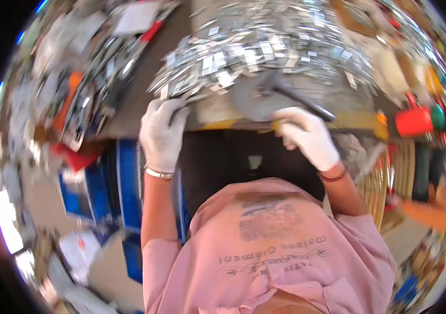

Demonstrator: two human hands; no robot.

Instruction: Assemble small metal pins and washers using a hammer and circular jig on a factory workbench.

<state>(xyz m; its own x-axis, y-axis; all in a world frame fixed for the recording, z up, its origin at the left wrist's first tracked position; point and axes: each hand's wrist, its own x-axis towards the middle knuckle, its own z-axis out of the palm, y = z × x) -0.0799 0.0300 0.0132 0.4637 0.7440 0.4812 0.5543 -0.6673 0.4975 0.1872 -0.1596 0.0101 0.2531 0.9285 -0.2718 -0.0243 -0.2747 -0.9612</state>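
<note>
My left hand (163,133), in a white glove, is at the bench's front edge with its fingers curled together. A thin grey metal strip (197,98) sticks out from its fingertips, blurred by motion. To the right, my gloved right hand (306,135) hovers at the edge with bent fingers pressed together; whatever they hold is too blurred to name. Just beyond it lies a hammer (302,99) with a dark handle, its head on a round grey metal disc (245,99). A wide heap of small shiny metal pieces (254,52) spreads behind the disc.
Tools and metal parts crowd the left, among them an orange-handled tool (67,104). On the right are a red cylindrical object (414,121) and a small orange item (381,118). Blue metal cabinets (129,183) stand below the bench at left.
</note>
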